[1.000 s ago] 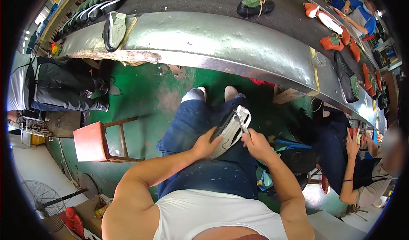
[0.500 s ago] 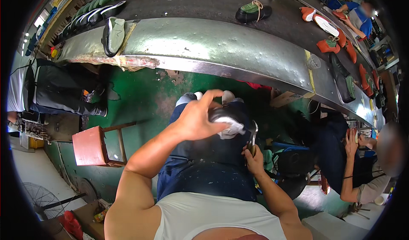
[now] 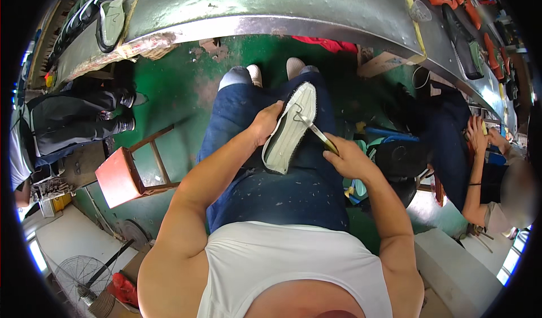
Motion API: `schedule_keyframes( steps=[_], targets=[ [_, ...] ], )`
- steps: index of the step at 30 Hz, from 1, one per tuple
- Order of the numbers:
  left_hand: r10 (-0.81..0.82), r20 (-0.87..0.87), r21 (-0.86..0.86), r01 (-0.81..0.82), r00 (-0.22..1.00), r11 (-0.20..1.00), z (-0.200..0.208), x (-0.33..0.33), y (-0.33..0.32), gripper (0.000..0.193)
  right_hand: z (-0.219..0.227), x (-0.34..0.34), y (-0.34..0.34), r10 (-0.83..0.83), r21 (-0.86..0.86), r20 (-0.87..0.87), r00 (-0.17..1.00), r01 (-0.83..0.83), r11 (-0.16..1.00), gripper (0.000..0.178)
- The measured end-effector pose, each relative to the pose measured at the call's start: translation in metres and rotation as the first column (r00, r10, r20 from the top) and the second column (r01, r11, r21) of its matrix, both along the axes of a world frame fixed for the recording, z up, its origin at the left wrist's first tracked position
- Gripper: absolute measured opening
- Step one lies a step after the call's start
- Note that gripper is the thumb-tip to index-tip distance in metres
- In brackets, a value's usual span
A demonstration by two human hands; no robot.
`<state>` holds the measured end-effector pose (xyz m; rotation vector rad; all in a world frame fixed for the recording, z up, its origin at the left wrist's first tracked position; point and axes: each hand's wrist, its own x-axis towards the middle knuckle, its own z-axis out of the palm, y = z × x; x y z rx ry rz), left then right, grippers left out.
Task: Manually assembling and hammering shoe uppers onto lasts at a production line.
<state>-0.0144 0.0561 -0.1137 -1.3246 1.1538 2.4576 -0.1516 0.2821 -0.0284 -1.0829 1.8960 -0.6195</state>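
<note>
Over my lap lies a shoe (image 3: 289,131) with its pale underside up and a dark stitched edge around it. My left hand (image 3: 266,121) is closed on its left side. In my right hand (image 3: 349,159) is a slim metal hand tool (image 3: 319,135) with a curved head, and its tip rests against or just above the middle of the underside. A dark curved line shows on the sole near that tip. Whether the tool has two jaws is hard to make out.
A metal-edged workbench (image 3: 237,4) runs across ahead, with another upturned shoe (image 3: 111,23) at its left and red and black shoes (image 3: 460,44) at its right. A red-seated stool (image 3: 119,177) stands left. A co-worker's hands (image 3: 480,136) are at far right; another person's legs (image 3: 84,117) show left.
The shoe has turned underside up and come down over my lap, still in my left hand. The tool has swung from beside the shoe onto its sole. My view has tilted downward.
</note>
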Motion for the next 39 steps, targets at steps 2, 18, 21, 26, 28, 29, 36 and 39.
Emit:
schedule_keyframes(
  steps=[2,18,21,26,28,29,36,39],
  targets=[
    [-0.043,-0.160,-0.237,0.004,0.986,0.972,-0.006,0.006,0.007,0.045,-0.001,-0.002,-0.009,0.110,-0.150,-0.179,0.978,-0.138,0.979,0.049],
    [0.141,-0.144,0.016,-0.140,0.979,0.990,0.006,0.029,0.016,0.059,0.018,-0.009,-0.082,0.092,0.407,0.196,0.976,-0.166,0.898,0.027],
    [0.072,-0.204,-0.072,-0.088,0.976,0.994,0.005,0.021,0.009,0.072,-0.035,0.025,-0.045,-0.096,0.122,0.159,0.983,0.077,0.989,0.026],
    [-0.071,-0.187,-0.126,0.048,0.980,0.991,0.016,0.012,-0.005,0.091,-0.035,0.046,-0.039,-0.289,0.187,0.291,0.912,0.243,0.952,0.027],
    [-0.065,-0.189,-0.102,0.046,0.980,0.994,0.011,0.011,-0.006,0.092,-0.027,0.040,-0.040,-0.327,0.251,0.374,0.868,0.245,0.936,0.028],
    [-0.044,-0.192,-0.077,0.030,0.980,0.997,0.010,0.010,-0.006,0.092,-0.020,0.035,-0.042,-0.355,0.316,0.450,0.819,0.226,0.922,0.028],
    [-0.016,-0.145,-0.008,0.015,0.989,1.000,0.018,0.001,0.000,0.088,-0.035,0.016,-0.038,-0.441,0.410,0.704,0.556,0.189,0.892,0.025],
    [0.009,-0.127,-0.038,-0.014,0.992,0.999,0.028,-0.005,0.000,0.081,-0.053,0.026,-0.025,-0.475,0.400,0.815,0.331,0.272,0.875,0.028]
  ],
)
